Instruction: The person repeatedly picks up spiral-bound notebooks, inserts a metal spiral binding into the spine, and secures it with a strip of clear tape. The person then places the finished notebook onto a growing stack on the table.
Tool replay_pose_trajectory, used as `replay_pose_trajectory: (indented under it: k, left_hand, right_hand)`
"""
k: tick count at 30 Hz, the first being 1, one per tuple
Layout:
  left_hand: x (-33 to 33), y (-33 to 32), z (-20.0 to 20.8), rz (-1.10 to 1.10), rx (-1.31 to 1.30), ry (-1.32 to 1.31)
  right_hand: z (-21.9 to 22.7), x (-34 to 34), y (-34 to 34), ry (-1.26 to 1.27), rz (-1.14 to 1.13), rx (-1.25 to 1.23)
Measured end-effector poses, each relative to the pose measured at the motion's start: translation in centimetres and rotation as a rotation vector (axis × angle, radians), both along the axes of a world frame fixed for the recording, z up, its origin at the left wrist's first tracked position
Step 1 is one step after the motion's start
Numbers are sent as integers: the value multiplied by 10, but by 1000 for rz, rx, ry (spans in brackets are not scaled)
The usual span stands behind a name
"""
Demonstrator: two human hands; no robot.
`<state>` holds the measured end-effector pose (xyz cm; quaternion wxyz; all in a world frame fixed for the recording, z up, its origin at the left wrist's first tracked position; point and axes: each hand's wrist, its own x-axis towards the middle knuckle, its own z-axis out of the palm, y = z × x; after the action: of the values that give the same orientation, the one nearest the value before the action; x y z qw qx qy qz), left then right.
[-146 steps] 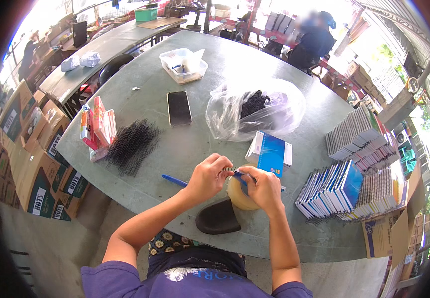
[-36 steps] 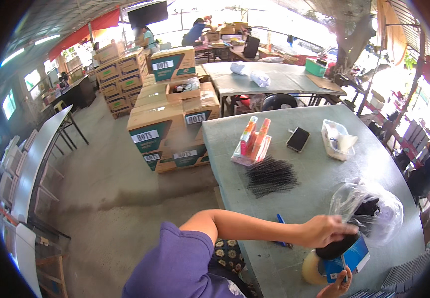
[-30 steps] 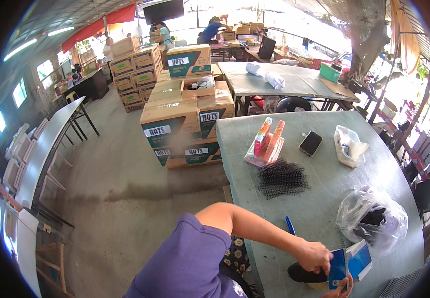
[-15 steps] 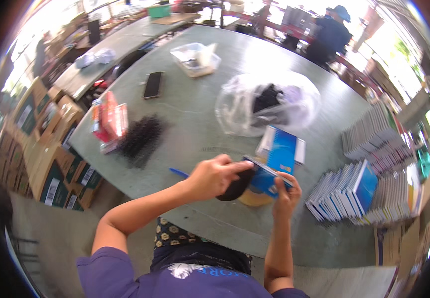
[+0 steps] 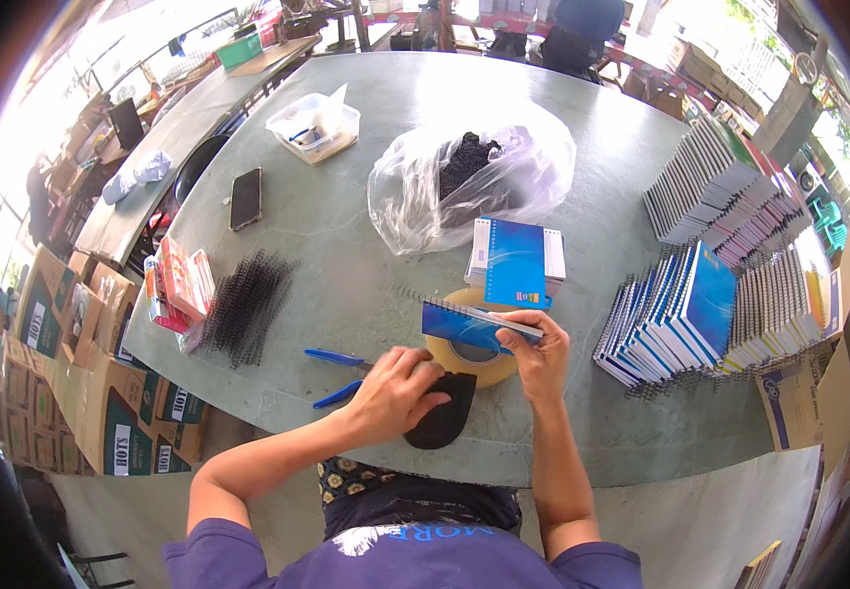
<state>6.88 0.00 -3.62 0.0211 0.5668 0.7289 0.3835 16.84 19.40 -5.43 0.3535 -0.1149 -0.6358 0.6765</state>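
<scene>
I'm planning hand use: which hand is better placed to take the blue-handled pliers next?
Probably the left hand: it is beside the blue-handled pliers, while the right hand, farther off, holds a blue spiral notebook.

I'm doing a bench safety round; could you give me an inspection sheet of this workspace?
Surface: grey-green tabletop, partly covered.
Main things: blue notebook, black coil jutting past its left end; black pad, tape roll and blue-handled tool close by.
Clutter: phone, plastic tub, clear bag, dark coil pile.
Hands: right hand grips the notebook; left hand is over the pad, grip unclear.
Cables: nothing seen.
Surroundings: notebook stacks at right, cardboard boxes at left.
</scene>
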Motion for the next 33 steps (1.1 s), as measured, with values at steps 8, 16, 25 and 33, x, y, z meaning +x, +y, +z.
replay_pose_trajectory:
  k: [8,16,25,33]
  left_hand:
    - [-49,38,31,-57,54,348]
    - [-51,40,42,-40,-72,408]
    - [8,4,-1,116,-18,240]
    - [-5,-12,30,113,122,-285]
  right_hand:
    - [-5,1,4,-54,126,36]
    - [0,1,-2,-52,129,-53]
    - [0,1,-3,-53,86,-6]
    - [2,0,-7,-43,23,-51]
